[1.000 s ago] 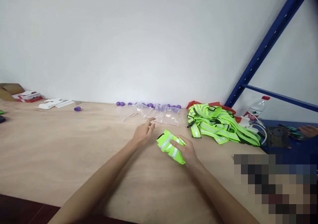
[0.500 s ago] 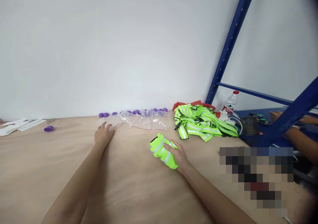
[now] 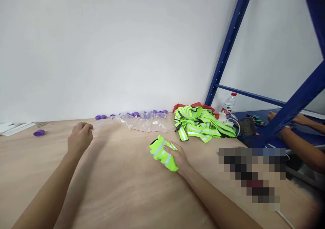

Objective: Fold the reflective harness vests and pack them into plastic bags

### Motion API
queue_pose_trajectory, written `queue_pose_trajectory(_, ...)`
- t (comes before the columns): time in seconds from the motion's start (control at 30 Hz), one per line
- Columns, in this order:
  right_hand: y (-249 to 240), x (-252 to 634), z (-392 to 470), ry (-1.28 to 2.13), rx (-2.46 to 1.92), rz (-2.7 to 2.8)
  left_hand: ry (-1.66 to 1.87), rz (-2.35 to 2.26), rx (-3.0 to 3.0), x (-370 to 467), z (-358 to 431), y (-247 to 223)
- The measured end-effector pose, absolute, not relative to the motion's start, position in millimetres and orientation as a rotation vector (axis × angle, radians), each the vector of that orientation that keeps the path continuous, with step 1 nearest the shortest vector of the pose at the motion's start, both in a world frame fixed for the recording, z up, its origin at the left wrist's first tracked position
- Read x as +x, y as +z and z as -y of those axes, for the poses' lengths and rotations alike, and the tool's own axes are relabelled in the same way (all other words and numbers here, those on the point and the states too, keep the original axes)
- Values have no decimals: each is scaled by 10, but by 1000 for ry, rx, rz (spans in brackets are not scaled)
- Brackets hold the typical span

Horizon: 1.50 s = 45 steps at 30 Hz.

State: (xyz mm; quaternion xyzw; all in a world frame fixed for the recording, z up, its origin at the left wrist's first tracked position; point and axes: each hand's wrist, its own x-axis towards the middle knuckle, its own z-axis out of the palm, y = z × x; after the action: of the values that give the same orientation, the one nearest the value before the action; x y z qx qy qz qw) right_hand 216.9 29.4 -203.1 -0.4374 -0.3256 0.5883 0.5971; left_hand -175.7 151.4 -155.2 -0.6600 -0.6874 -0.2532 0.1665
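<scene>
My left hand (image 3: 80, 137) is raised over the left part of the table, its fingers closed on the edge of a clear plastic bag (image 3: 103, 123). The bag stretches right toward several other clear zip bags (image 3: 146, 124) lying near the wall. In my right hand (image 3: 179, 156) is a folded neon-yellow reflective strap (image 3: 164, 153) with silver stripes, gripped between thumb and fingers above the table. Beyond it lies a loose pile of similar reflective straps (image 3: 203, 124) with black buckles.
Several purple round pieces (image 3: 101, 117) line the wall, and a purple cup-like piece (image 3: 39, 133) lies at left near white sheets (image 3: 19, 128). A blue rack (image 3: 228, 46), a water bottle (image 3: 229, 104) and another person's arms (image 3: 299, 142) are at right. A pixelated patch hides part of the table.
My left hand has moved left and up from the bags and closed, drawing one clear bag along. My right hand still holds the folded reflective strap. The view has shifted slightly.
</scene>
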Motion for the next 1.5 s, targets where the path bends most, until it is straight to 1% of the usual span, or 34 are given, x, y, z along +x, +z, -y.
queue_pose_trajectory(0.17, -2031, 2122, -253, 1405, -980, 786, -805, 1523, -1842, -1671, -1184, -1325)
queue_pose_trajectory(0.3, -2021, 2077, -189, 1453, -957, 884, -799, 1396, -1903, -1296, -881, -1273)
queue_pose_trajectory(0.4, -1996, 2046, -123, 1509, -933, 1003, -778, 1320, -2012, -866, -704, -1407)
queue_pose_trajectory(0.53, -1966, 2014, -58, 1586, -902, 1107, -751, 1224, -2123, -287, -557, -1699)
queue_pose_trajectory(0.67, -1972, 2026, -63, 1596, -992, 1123, -798, 1095, -2187, 29, -479, -1877)
queue_pose_trajectory(0.9, -1991, 2077, -113, 1592, -1017, 983, -916, 788, -2258, 22, -468, -1941)
queue_pose_trajectory(1.23, -2065, 2051, -142, 1437, -1008, 806, -940, 756, -2374, 54, -459, -1963)
queue_pose_trajectory(1.5, -2049, 2024, -149, 1385, -994, 703, -1079, 675, -2456, 142, -371, -2042)
